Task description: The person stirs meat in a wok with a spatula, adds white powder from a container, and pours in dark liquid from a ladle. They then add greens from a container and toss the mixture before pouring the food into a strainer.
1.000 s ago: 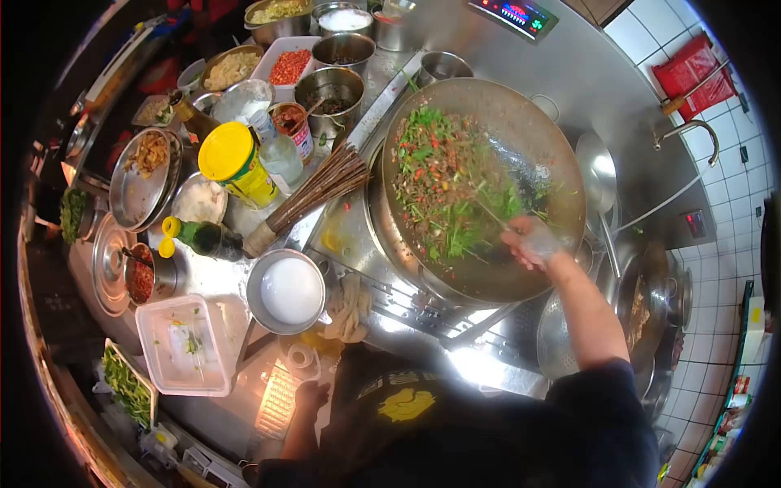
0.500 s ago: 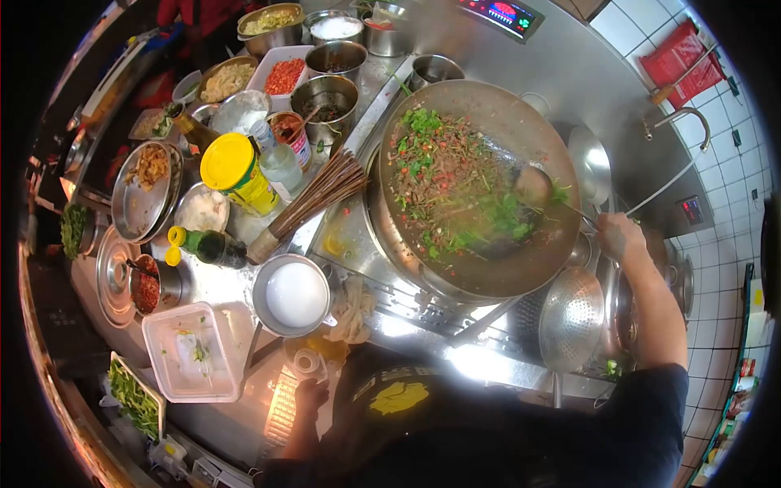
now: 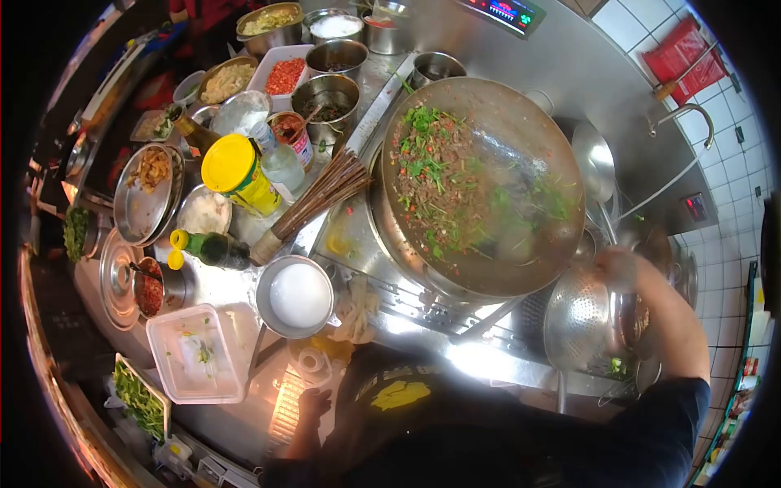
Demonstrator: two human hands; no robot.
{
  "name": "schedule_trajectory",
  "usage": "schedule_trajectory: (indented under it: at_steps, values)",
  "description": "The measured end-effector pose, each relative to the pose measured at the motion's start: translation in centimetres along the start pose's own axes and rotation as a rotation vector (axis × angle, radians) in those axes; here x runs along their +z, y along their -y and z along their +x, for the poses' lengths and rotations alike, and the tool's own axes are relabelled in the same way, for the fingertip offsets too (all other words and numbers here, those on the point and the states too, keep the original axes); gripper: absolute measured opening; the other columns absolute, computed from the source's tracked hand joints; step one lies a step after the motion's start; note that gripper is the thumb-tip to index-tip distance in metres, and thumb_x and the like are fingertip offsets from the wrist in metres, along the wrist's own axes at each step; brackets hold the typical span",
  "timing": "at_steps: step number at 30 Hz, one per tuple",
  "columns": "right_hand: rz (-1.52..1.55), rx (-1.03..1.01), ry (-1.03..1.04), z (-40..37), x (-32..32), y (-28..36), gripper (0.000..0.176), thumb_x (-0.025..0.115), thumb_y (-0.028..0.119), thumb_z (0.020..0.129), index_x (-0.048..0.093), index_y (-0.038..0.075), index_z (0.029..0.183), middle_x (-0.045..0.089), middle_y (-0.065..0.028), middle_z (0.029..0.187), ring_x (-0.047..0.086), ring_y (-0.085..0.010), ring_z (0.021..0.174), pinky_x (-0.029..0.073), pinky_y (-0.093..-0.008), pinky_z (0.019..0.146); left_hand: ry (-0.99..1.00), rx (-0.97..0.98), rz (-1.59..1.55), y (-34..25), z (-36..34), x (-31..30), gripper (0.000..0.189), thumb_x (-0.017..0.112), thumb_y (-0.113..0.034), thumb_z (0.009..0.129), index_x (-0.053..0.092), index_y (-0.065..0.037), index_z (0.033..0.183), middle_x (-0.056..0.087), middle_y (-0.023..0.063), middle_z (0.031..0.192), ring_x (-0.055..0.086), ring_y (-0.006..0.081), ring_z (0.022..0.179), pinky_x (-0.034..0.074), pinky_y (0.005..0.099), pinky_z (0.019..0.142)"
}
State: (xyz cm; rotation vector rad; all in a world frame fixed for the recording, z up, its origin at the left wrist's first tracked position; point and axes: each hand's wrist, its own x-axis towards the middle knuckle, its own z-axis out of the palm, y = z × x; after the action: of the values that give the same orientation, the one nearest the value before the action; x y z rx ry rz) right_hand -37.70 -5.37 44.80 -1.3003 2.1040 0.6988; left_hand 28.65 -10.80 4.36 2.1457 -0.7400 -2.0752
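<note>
My right hand (image 3: 618, 270) is smeared by motion at the right side of the large wok (image 3: 488, 276), over the perforated strainer (image 3: 576, 317). A metal handle runs close to its fingers, but I cannot make out whether they grip it. The ladle's bowl no longer shows clearly in the wok. Shredded brown meat with red chilli (image 3: 443, 183) and green herbs (image 3: 423, 122) lies in the wok, blurred on the right side. My left hand (image 3: 313, 404) hangs low by the counter edge, fingers loosely apart and holding nothing, below a clear plastic container (image 3: 313, 363).
A pot of white liquid (image 3: 301, 294), a bamboo whisk (image 3: 313, 203), a yellow-lidded tub (image 3: 232, 167) and a green bottle (image 3: 211, 248) stand left of the wok. Further back are steel pots and chopped red chilli (image 3: 285, 75). A tap (image 3: 687, 114) is at the right.
My right hand has moved down and away from the wok's rim. The ladle bowl visible in the wok earlier is no longer distinct. My left hand stays low by the counter.
</note>
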Motion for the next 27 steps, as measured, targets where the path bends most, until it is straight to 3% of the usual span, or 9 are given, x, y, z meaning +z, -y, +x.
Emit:
schedule_trajectory:
  at_steps: [1, 3, 4, 6, 9, 13, 19, 23, 27]
  values:
    - [0.031, -0.171, -0.143, 4.2, 3.1, -0.1, 0.018, 0.068, 0.022, 0.078, 0.062, 0.006, 0.084, 0.063, -0.0142, 0.075, 0.061, -0.0316, 0.069, 0.049, -0.0422, 0.066, -0.017, 0.022, -0.024, -1.0, -0.9, 0.8, 0.017, 0.072, -0.013, 0.081, 0.055, -0.008, 0.081, 0.055, 0.006, 0.068, 0.059, 0.0171, 0.057, 0.047, 0.0284, 0.047]
    - [0.436, -0.103, -0.162, 8.2, 3.5, 4.5, 0.02, 0.065, 0.022, 0.082, 0.059, 0.004, 0.081, 0.055, -0.009, 0.061, 0.053, -0.0233, 0.051, 0.045, -0.0374, 0.05, -0.038, 0.048, -0.045, -2.2, -2.4, 1.1, 0.018, 0.072, -0.013, 0.08, 0.054, -0.008, 0.079, 0.055, 0.0055, 0.067, 0.059, 0.0161, 0.056, 0.047, 0.028, 0.046]
    - [0.795, 0.143, -0.039, 8.6, 0.9, 9.8, 0.022, 0.064, 0.023, 0.084, 0.057, 0.003, 0.08, 0.05, -0.0062, 0.055, 0.049, -0.0186, 0.044, 0.041, -0.0346, 0.042, -0.037, 0.061, -0.049, -2.6, -2.8, 1.4, 0.018, 0.072, -0.012, 0.08, 0.054, -0.009, 0.077, 0.054, 0.0052, 0.066, 0.058, 0.0157, 0.055, 0.046, 0.0277, 0.046]
    - [1.025, 0.104, -0.234, 12.3, 2.5, 11.5, 0.021, 0.062, 0.024, 0.087, 0.061, 0.003, 0.085, 0.047, -0.0035, 0.051, 0.046, -0.0121, 0.039, 0.034, -0.0306, 0.034, -0.017, 0.085, 0.002, -3.1, -3.5, 1.5, 0.019, 0.071, -0.011, 0.079, 0.053, -0.009, 0.072, 0.054, 0.0041, 0.065, 0.058, 0.014, 0.056, 0.045, 0.027, 0.046]
    - [0.987, 0.14, -0.295, 10.2, 0.7, 10.7, 0.02, 0.063, 0.022, 0.086, 0.064, 0.005, 0.096, 0.053, -0.0069, 0.054, 0.05, -0.0152, 0.042, 0.04, -0.0328, 0.038, -0.053, 0.162, 0.126, -4.1, -5.1, 1.1, 0.021, 0.069, -0.011, 0.079, 0.051, -0.009, 0.069, 0.054, 0.0038, 0.065, 0.056, 0.0129, 0.055, 0.044, 0.0269, 0.046]
    - [0.211, -0.041, -0.741, 9.9, -0.3, 6.5, 0.025, 0.06, 0.017, 0.083, 0.065, 0.008, 0.107, 0.067, -0.0173, 0.076, 0.069, -0.0306, 0.074, 0.053, -0.0406, 0.069, -0.058, 0.138, -0.001, -3.3, -4.9, -0.1, 0.023, 0.07, -0.012, 0.078, 0.051, -0.008, 0.067, 0.053, 0.0039, 0.062, 0.055, 0.0121, 0.053, 0.044, 0.0277, 0.045]
    - [0.016, 0.236, -0.738, 8.5, -4.2, 11.4, 0.038, 0.059, 0.015, 0.081, 0.058, 0.016, 0.119, 0.064, -0.0236, 0.1, 0.066, -0.0358, 0.088, 0.051, -0.0485, 0.076, -0.026, 0.174, -0.059, -1.9, -4.2, -0.5, 0.025, 0.072, -0.014, 0.077, 0.051, -0.01, 0.065, 0.054, 0.0044, 0.061, 0.053, 0.0137, 0.049, 0.043, 0.0274, 0.044]
    - [0.357, -0.3, -0.576, 7.0, -2.2, 9.6, 0.039, 0.05, 0.007, 0.081, 0.054, 0.01, 0.12, 0.064, -0.0256, 0.097, 0.063, -0.041, 0.092, 0.051, -0.0472, 0.078, -0.01, 0.245, 0.136, -1.8, -4.5, -0.8, 0.024, 0.074, -0.017, 0.075, 0.054, -0.007, 0.067, 0.055, 0.0049, 0.061, 0.055, 0.015, 0.051, 0.045, 0.0282, 0.047]
    - [0.281, -0.168, -0.813, 9.2, -1.9, 8.1, 0.04, 0.047, 0.004, 0.081, 0.053, 0.008, 0.12, 0.064, -0.0287, 0.089, 0.064, -0.0444, 0.086, 0.05, -0.0496, 0.075, -0.171, 0.549, 0.705, -4.3, -9.3, -0.5, 0.039, 0.075, -0.027, 0.077, 0.064, 0.001, 0.102, 0.068, 0.0143, 0.089, 0.068, 0.0214, 0.079, 0.054, 0.0314, 0.068]
